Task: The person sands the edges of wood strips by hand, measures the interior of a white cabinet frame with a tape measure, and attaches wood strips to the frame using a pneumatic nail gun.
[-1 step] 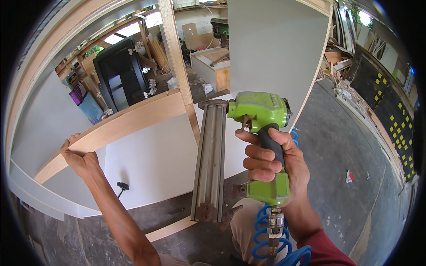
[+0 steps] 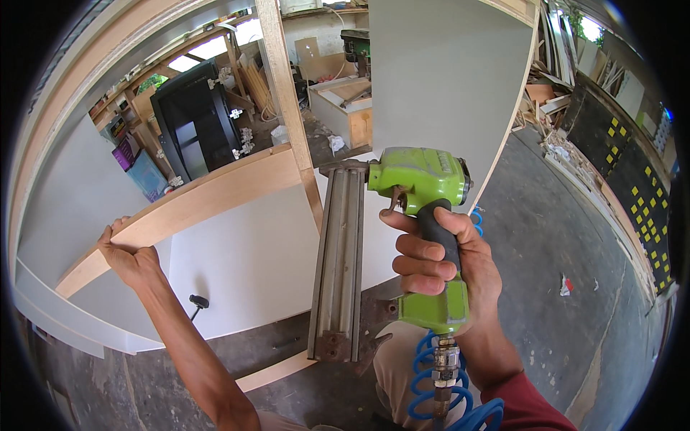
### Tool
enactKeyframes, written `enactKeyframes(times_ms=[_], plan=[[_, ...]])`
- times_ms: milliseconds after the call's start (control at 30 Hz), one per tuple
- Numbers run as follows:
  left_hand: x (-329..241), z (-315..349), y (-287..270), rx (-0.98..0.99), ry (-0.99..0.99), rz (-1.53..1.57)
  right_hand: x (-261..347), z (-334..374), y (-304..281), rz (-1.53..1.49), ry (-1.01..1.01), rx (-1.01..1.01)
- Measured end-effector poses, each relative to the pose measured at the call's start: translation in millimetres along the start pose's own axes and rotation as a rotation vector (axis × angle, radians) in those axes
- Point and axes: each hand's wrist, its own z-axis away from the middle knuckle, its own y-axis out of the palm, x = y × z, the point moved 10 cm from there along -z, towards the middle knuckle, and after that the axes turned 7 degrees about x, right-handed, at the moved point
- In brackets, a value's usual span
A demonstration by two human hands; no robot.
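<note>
My right hand (image 2: 445, 251) is wrapped round the black grip of a green pneumatic nail gun (image 2: 420, 176), its forefinger near the trigger. The gun's long metal magazine (image 2: 338, 266) hangs down on the left. Its nose is beside an upright wooden post (image 2: 291, 108) of a frame. A coiled blue air hose (image 2: 424, 381) joins the gun's base through a metal coupling. On the left, my left hand (image 2: 129, 251) grips the lower part of a pale wooden board (image 2: 215, 194), which slants up to the post. The fingers curl over its upper edge, the thumb side below.
A white panel (image 2: 248, 266) lies behind the board. A large grey panel (image 2: 449, 79) stands beyond the gun. A black cabinet-like piece (image 2: 190, 122) and drill press (image 2: 356, 47) are at the back. Wood scraps (image 2: 553, 129) pile up at right on the grey floor (image 2: 539, 287).
The nail gun has shifted very slightly to the left. Both hands keep their holds, and the board stays in place.
</note>
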Motion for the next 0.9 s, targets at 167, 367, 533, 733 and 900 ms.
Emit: enactKeyframes(times_ms=[167,367,533,733,900], plan=[[2.9,6.7,3.5,-0.047,-0.001,0.014,-1.5,-3.4,4.4,0.004,0.004,0.008],[2.7,2.2,2.5,0.008,-0.013,0.034,-2.3,-4.8,7.3,0.0,0.007,0.01],[2.3,6.7,5.7,-0.025,-0.004,0.023,-3.3,-5.9,5.2,-0.004,0.003,0.015],[2.1,4.1,3.3,-0.02,0.001,0.021,-3.2,-5.8,6.3,-0.015,0.0,0.021],[1.9,5.7,4.9,-0.022,0.001,0.016,-2.6,-5.5,6.2,0.005,0.0,0.003]])
